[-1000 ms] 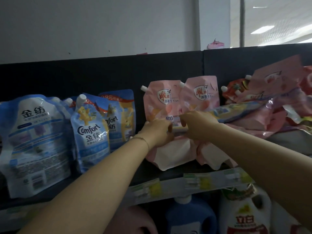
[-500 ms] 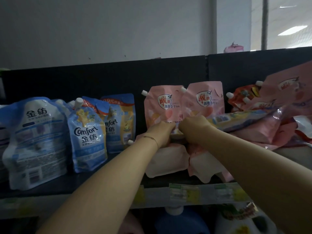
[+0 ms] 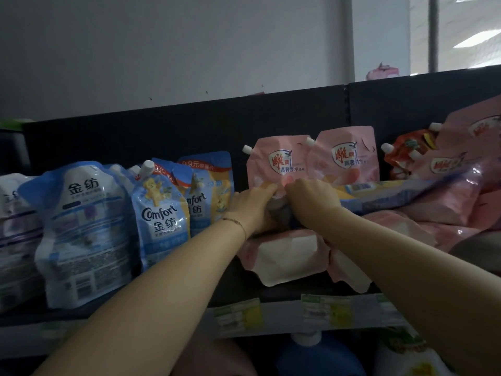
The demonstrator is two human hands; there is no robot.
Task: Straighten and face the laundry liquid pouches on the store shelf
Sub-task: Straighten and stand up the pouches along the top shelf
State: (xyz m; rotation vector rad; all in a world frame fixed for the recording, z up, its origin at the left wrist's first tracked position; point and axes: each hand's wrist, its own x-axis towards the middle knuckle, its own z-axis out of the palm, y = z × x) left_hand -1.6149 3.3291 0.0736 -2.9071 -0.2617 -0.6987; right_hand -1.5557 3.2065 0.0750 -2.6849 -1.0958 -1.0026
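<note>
Two pink pouches stand side by side against the black back panel, the left pink pouch (image 3: pixel 278 165) and the right pink pouch (image 3: pixel 347 156), both with labels facing me. My left hand (image 3: pixel 253 206) grips the middle of the left pink pouch, and my right hand (image 3: pixel 311 198) pinches the same spot from the right. The pouch's lower part (image 3: pixel 287 256) bulges forward over the shelf edge. Blue Comfort pouches (image 3: pixel 160 213) stand upright to the left. A jumbled pile of pink pouches (image 3: pixel 447 202) lies at the right.
The shelf's front rail (image 3: pixel 284 313) carries price tags below my arms. Bottles (image 3: pixel 317 356) sit on the lower shelf. A large blue and white pouch (image 3: pixel 81 229) stands at the far left. A red pouch (image 3: pixel 406 150) leans behind the pink pile.
My view has shifted left and slightly down across the shelf. Both hands have stayed pinched together on the left pink pouch, pushing its middle back toward the panel.
</note>
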